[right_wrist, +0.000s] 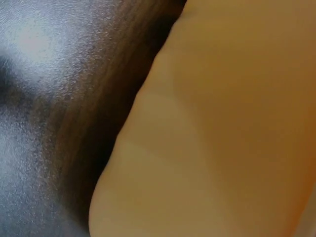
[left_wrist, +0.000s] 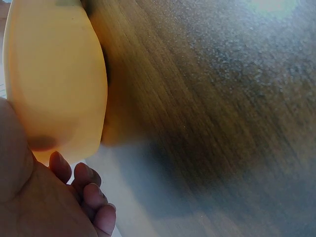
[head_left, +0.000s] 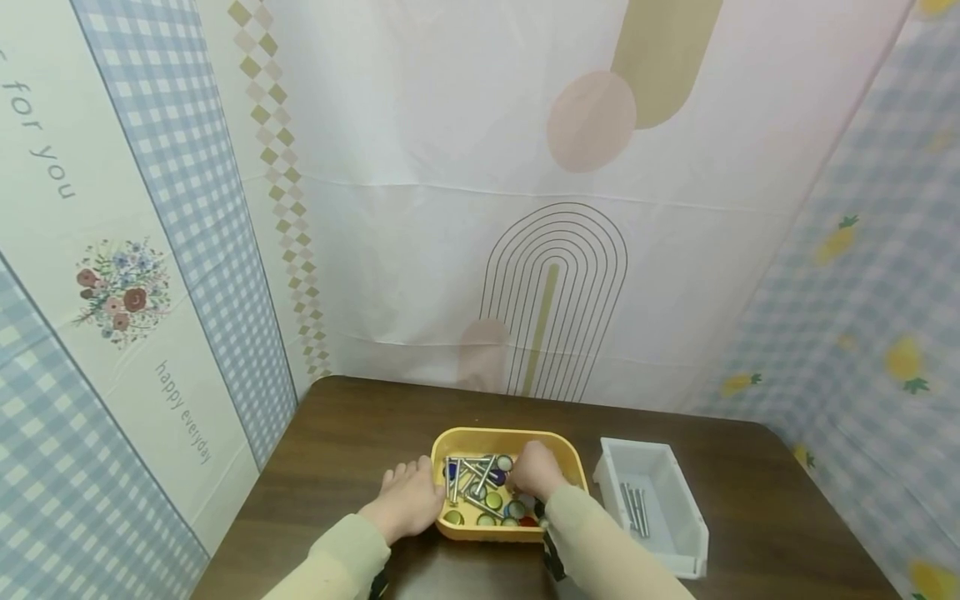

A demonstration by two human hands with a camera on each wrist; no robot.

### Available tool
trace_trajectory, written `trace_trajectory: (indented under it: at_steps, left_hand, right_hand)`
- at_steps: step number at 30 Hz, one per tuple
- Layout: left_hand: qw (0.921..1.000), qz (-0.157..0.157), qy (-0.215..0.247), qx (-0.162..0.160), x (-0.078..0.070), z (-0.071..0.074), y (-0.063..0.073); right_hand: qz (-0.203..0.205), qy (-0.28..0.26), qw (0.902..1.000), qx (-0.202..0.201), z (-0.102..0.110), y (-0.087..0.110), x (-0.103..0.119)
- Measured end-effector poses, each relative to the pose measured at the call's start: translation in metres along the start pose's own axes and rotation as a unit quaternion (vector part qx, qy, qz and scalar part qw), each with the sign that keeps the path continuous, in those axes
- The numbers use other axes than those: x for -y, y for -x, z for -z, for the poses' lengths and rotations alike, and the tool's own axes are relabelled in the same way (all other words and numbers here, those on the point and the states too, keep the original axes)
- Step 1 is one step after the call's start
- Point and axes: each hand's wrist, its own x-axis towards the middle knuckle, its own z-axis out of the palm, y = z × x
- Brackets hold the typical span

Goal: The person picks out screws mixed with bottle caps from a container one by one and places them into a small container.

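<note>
A yellow plastic bin (head_left: 504,533) on the table holds long silver metal rods (head_left: 457,482) and round, bottle-cap-like pieces (head_left: 493,500) in several colours. Against the bin's left wall lies my left hand (head_left: 408,498). In the left wrist view its fingers (left_wrist: 94,196) are loosely bent beside the bin's outer wall, with nothing visible between them. My right hand (head_left: 536,471) reaches inside the bin at its right half, fingers pointing down among the pieces. Those fingertips are hidden, so whether they pinch anything does not show. The right wrist view is mostly filled by the yellow bin wall (right_wrist: 207,128).
Right of the yellow bin stands a white open-fronted bin (head_left: 670,492) with several silver rods (head_left: 635,510) lying in it. Both bins are on a dark wooden table (head_left: 337,442). Patterned cloth (head_left: 390,250) hangs behind the table and at both sides.
</note>
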Motion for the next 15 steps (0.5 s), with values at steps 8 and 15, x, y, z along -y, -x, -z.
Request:
trace_trajectory:
  at_steps: [8,15]
  left_hand:
    - [1.0000,0.004,-0.001,-0.008,0.0013,-0.0040,-0.0018]
    - [0.9999,0.001,0.001,-0.013,0.0044,-0.0076,-0.0045]
  right_hand:
    - [-0.014,0.000,0.9999,-0.001,-0.0014,-0.0015,-0.0002]
    - [-0.023,0.022,0.9995,-0.010,-0.0043,-0.0034,0.0020]
